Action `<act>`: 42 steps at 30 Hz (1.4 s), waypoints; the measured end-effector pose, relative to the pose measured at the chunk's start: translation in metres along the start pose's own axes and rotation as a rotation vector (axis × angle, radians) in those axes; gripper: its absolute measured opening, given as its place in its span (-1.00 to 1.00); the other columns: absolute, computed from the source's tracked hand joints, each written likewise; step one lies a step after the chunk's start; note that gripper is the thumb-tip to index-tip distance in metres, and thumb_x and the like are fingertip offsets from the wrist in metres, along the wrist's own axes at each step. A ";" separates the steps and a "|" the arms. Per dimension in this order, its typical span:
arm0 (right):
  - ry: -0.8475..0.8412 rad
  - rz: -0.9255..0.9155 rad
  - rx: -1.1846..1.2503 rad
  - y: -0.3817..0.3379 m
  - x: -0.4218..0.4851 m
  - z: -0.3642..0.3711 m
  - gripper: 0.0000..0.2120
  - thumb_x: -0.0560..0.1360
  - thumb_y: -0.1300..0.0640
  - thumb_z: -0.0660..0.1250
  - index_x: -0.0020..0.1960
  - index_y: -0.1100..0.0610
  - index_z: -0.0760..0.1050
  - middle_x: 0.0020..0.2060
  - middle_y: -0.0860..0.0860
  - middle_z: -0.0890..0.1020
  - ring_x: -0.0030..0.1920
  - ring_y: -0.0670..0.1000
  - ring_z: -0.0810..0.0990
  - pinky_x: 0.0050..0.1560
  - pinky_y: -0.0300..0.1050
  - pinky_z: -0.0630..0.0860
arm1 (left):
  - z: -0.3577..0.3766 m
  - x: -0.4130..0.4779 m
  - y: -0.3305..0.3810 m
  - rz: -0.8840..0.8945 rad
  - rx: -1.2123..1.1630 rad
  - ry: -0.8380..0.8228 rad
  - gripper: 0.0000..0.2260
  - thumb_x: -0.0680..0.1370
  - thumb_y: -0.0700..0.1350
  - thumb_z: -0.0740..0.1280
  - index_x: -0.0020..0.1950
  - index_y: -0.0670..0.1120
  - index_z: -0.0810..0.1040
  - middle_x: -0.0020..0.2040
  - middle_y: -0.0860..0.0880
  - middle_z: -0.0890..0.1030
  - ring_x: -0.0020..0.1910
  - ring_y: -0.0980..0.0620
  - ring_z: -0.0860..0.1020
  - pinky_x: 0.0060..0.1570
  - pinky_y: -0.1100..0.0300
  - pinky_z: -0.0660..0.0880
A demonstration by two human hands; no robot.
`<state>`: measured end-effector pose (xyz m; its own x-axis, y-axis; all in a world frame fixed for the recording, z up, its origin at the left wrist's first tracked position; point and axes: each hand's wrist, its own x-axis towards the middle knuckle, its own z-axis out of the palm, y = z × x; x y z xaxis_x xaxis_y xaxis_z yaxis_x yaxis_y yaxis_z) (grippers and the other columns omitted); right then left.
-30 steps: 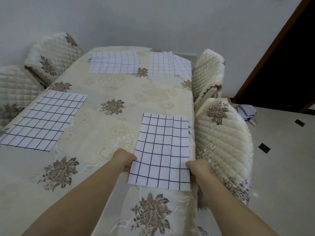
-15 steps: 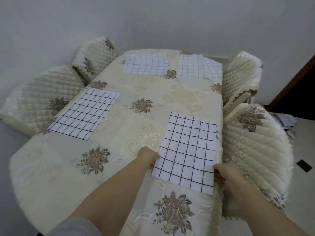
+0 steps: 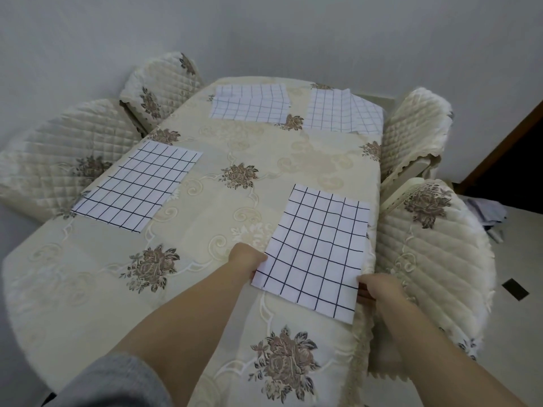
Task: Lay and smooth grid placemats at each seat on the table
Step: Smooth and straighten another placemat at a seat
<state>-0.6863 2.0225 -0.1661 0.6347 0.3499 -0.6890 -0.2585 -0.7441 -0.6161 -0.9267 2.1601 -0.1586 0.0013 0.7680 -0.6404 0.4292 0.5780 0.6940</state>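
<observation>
A white placemat with a black grid [image 3: 317,251] lies near the right edge of the table [image 3: 205,218], which wears a cream floral cloth. My left hand [image 3: 245,258] grips the mat's near left corner. At the near right corner, my right hand [image 3: 377,287] pinches the mat's edge, fingers tucked under it. Another grid placemat [image 3: 138,185] lies flat at the left seat. Two more grid placemats sit at the far end, one on the left [image 3: 251,104] and one on the right [image 3: 342,114].
Quilted cream chairs ring the table: two on the left [image 3: 58,160] [image 3: 160,83] and two on the right [image 3: 414,130] [image 3: 429,254]. A dark doorway [image 3: 511,160] opens at the right, with cloth lying on the tiled floor beside it.
The view has swung left and pulled back, showing more of the left chairs. Both hands keep their hold on the near mat's corners; the mat stays in place.
</observation>
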 end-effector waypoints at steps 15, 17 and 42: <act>-0.045 -0.021 0.146 -0.009 0.019 -0.001 -0.95 0.46 0.38 0.35 -0.10 0.34 0.50 -0.24 0.25 0.61 -0.30 0.18 0.61 -0.36 0.01 0.62 | 0.010 0.018 0.012 0.004 -0.022 -0.024 -0.81 0.40 -0.31 0.44 -0.03 -0.37 0.57 -0.06 -0.30 0.63 -0.06 -0.23 0.64 -0.07 -0.09 0.60; -0.037 -0.043 0.165 -0.008 0.020 -0.001 -0.97 0.45 0.38 0.35 -0.11 0.34 0.51 -0.20 0.28 0.62 -0.25 0.21 0.62 -0.27 0.04 0.62 | 0.012 0.017 0.014 0.002 -0.009 -0.014 -0.87 0.41 -0.30 0.44 -0.11 -0.33 0.57 -0.13 -0.28 0.63 -0.13 -0.21 0.64 -0.17 -0.05 0.62; -0.012 0.009 0.021 -0.012 0.017 -0.001 -0.90 0.40 0.36 0.38 -0.13 0.39 0.49 -0.21 0.28 0.62 -0.19 0.25 0.66 -0.23 0.16 0.64 | 0.007 0.008 0.018 -0.056 0.119 -0.078 -0.86 0.45 -0.34 0.39 -0.02 -0.35 0.56 -0.15 -0.26 0.63 -0.22 -0.18 0.62 -0.20 -0.03 0.61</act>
<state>-0.6716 2.0372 -0.1701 0.6238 0.3503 -0.6987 -0.2794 -0.7349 -0.6179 -0.9128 2.1748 -0.1537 0.0424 0.7094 -0.7035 0.5347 0.5787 0.6158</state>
